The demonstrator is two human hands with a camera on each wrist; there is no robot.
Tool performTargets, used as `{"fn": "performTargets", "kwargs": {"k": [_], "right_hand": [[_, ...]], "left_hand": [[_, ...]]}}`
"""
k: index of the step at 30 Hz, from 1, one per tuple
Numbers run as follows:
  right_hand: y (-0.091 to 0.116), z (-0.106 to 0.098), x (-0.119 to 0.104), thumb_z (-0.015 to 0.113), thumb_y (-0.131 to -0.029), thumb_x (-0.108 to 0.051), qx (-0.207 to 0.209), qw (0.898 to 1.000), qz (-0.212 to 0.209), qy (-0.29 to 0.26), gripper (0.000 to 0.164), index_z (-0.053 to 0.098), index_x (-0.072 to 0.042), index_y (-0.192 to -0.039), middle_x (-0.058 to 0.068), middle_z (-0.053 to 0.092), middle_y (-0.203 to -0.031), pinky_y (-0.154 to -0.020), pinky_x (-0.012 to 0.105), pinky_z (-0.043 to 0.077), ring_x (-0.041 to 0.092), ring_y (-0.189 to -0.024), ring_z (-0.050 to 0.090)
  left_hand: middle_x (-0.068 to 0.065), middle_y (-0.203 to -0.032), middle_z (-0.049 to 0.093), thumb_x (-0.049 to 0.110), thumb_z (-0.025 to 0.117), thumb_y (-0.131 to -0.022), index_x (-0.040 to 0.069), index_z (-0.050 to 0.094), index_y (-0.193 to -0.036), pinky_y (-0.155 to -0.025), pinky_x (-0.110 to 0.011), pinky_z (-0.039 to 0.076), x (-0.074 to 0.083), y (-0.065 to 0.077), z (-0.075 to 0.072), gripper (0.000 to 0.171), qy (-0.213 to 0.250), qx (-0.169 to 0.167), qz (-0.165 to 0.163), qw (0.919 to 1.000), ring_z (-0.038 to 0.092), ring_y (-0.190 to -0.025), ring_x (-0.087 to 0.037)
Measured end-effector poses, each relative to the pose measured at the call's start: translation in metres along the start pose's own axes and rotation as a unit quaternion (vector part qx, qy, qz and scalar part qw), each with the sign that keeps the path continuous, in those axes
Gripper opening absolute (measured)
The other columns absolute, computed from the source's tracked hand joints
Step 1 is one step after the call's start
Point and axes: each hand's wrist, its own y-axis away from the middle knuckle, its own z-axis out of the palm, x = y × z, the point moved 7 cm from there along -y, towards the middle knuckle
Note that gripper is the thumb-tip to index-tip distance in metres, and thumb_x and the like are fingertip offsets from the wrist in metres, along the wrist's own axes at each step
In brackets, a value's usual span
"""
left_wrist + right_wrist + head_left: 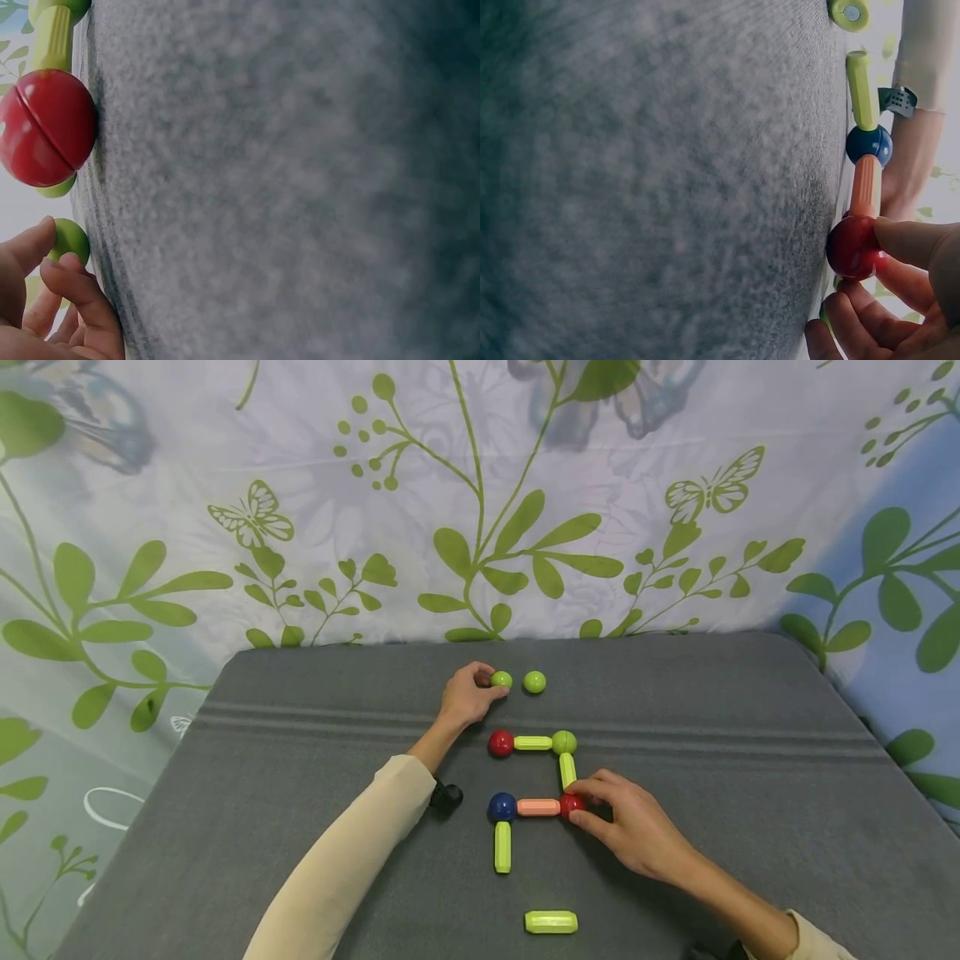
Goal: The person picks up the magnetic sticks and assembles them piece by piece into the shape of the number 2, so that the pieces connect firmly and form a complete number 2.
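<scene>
At the far side of the table, my left hand [467, 695] holds a green ball [502, 678] between thumb and fingers; the left wrist view shows the same ball [71, 241] pinched. A second green ball [535, 682] lies just to its right. With thumb and fingertips my right hand [641, 828] grips a red ball [853, 248] at the chain's right corner. From that ball an orange rod [538, 807] runs left to a blue ball [502, 807], and a yellow-green rod [567, 772] runs up to a green ball [564, 742].
Another yellow-green rod [533, 743] links that corner to a red ball [501, 743]. Below the blue ball hangs a yellow-green rod [502, 847]. One loose yellow-green rod [551, 922] lies near the front of the grey table [300, 752]. Patterned cloth [315, 460] stands behind.
</scene>
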Motion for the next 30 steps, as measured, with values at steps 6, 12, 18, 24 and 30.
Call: {"fn": "performTargets", "kwargs": {"k": [6,12,18,24,30], "right_hand": [[-0.001,0.002,0.001,0.078,-0.086,-0.018,-0.005,1.000,0.009,-0.005,0.028,0.072,-0.014,-0.113,-0.014,0.057,-0.093,-0.070,0.029,0.045,0.010,-0.083,0.053],[-0.002,0.004,0.001,0.078,-0.087,-0.018,-0.007,1.000,0.012,-0.003,0.027,0.072,-0.015,-0.113,-0.014,0.057,-0.095,-0.071,0.030,0.046,0.009,-0.083,0.054],[-0.002,0.003,0.000,0.078,-0.087,-0.019,-0.009,1.000,0.011,-0.002,0.028,0.072,-0.014,-0.114,-0.013,0.057,-0.095,-0.071,0.030,0.045,0.010,-0.083,0.053],[-0.002,0.002,0.001,0.077,-0.088,-0.020,-0.015,1.000,0.016,-0.002,0.027,0.072,-0.015,-0.114,-0.013,0.057,-0.094,-0.070,0.029,0.045,0.010,-0.083,0.053],[-0.001,0.003,0.003,0.077,-0.088,-0.020,-0.015,1.000,0.024,0.003,0.027,0.072,-0.015,-0.114,-0.012,0.057,-0.094,-0.069,0.029,0.044,0.009,-0.082,0.053]], "left_hand": [[-0.010,-0.109,0.065,0.025,0.076,-0.089,0.008,0.065,-0.118,-0.065,-0.030,0.049,-0.003,0.000,-0.004,0.036,-0.002,0.011,-0.009,0.9999,0.062,-0.086,-0.024],[-0.009,-0.110,0.065,0.026,0.076,-0.089,0.008,0.065,-0.118,-0.064,-0.030,0.049,-0.005,0.000,-0.004,0.036,0.004,0.015,-0.016,0.9998,0.062,-0.083,-0.022],[-0.010,-0.113,0.064,0.027,0.074,-0.091,0.009,0.063,-0.122,-0.051,-0.027,0.048,-0.008,0.002,-0.004,0.038,0.052,0.004,-0.032,0.9981,0.060,-0.063,-0.016],[-0.008,-0.110,0.065,0.028,0.073,-0.092,0.008,0.062,-0.123,-0.050,-0.026,0.048,-0.009,0.009,-0.008,0.038,0.080,0.000,-0.034,0.9962,0.061,-0.065,-0.016],[-0.008,-0.106,0.065,0.026,0.071,-0.094,0.006,0.060,-0.122,-0.045,-0.025,0.045,-0.013,0.020,-0.009,0.036,0.141,-0.005,-0.045,0.9890,0.059,-0.059,-0.013]]}}
